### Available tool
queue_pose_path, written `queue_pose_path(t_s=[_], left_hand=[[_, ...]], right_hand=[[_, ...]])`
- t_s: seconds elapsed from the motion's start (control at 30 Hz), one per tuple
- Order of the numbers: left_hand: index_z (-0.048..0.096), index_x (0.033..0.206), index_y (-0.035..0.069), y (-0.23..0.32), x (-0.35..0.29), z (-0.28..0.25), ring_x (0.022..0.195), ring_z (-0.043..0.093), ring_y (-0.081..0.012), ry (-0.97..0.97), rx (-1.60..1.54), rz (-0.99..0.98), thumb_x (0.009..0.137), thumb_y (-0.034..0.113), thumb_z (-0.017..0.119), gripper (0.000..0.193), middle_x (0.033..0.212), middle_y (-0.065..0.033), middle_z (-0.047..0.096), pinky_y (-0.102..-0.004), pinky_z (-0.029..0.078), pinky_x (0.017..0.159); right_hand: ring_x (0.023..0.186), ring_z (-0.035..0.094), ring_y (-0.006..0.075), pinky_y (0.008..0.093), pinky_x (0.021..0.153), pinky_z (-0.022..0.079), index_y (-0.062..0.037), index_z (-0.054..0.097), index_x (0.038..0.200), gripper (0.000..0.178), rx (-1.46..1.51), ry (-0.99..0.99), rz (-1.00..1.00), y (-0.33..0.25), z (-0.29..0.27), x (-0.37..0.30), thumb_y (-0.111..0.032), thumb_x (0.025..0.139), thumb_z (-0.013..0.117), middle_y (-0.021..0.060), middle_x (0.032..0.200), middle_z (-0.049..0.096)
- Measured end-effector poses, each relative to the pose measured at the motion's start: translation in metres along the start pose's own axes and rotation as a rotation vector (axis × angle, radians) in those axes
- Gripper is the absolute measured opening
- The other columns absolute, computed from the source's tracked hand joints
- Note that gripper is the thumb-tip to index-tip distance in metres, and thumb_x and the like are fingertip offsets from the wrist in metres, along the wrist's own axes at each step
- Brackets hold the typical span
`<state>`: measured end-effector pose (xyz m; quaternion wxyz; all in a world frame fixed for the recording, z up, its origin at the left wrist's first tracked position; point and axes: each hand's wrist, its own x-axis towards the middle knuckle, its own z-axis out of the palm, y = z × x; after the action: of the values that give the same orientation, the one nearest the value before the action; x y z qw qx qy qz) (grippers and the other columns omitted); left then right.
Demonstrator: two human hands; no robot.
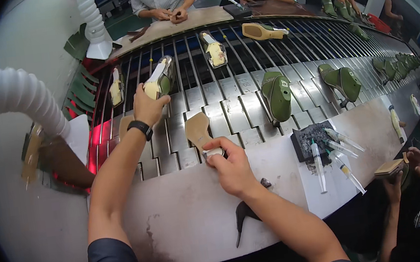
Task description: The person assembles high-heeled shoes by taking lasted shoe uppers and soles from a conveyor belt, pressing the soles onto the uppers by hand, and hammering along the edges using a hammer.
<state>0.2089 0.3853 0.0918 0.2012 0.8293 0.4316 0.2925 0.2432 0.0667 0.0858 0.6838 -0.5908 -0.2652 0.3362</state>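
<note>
My left hand (148,106), a dark watch on its wrist, reaches over the conveyor. Its fingers are closed round the near end of a green shoe (163,81) that lies with its pale yellow underside turned up. Closer to me, my right hand (231,166) pinches the narrow end of a tan shoe sole (197,128) between thumb and forefinger. The broad end of that sole points away over the metal slats. Another tan piece (125,124) is partly hidden by my left wrist. A black curved, pointed piece (243,215) rests on the worktop, partly under my right forearm.
Several syringes (319,164) lean on a dark block (303,143) on the pale worktop (179,218). Green shoes (277,96) stand along the conveyor (229,115). White ribbed hoses (22,99) hang at left. Co-workers' hands (169,14) are across the line; another person's hand (394,187) is at right.
</note>
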Motion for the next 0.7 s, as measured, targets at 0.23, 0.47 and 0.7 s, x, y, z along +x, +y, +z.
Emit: queue_pose_path(t_s=[0.23, 0.47, 0.7], left_hand=[[0.040, 0.151, -0.006, -0.024, -0.221, -0.160, 0.128, 0.057, -0.0377, 0.067, -0.219, 0.191, 0.069, 0.019, 0.088, 0.098, 0.139, -0.0256, 0.056, -0.0414, 0.046, 0.109], [0.044, 0.152, -0.001, -0.014, -0.352, -0.228, 0.117, 0.060, -0.0431, 0.008, 0.288, 0.517, 0.069, 0.018, 0.091, 0.097, 0.134, -0.0248, 0.057, -0.0499, 0.050, 0.099], [0.053, 0.138, -0.002, -0.055, -0.388, -0.218, 0.104, 0.067, -0.0417, 0.097, -0.172, 0.174, 0.079, 0.017, 0.086, 0.071, 0.119, -0.0229, 0.066, -0.0444, 0.055, 0.090]], right_hand=[[0.082, 0.062, 0.0164, 0.0322, 0.078, 0.051, -0.0011, 0.066, 0.113, 0.026, 0.085, 0.156, -0.038, -0.010, 0.037, -0.053, -0.017, 0.092, 0.068, 0.0081, 0.095, 0.070], [0.097, 0.064, 0.0199, 0.0347, 0.091, 0.051, 0.0013, 0.057, 0.128, 0.038, -0.156, 0.235, -0.414, 0.015, 0.089, -0.169, -0.013, 0.094, 0.070, 0.0135, 0.109, 0.068], [0.094, 0.071, 0.0326, 0.0383, 0.092, 0.053, 0.0062, 0.040, 0.141, 0.062, -0.553, 0.199, -0.461, -0.012, -0.004, -0.144, -0.001, 0.087, 0.070, 0.0244, 0.110, 0.069]])
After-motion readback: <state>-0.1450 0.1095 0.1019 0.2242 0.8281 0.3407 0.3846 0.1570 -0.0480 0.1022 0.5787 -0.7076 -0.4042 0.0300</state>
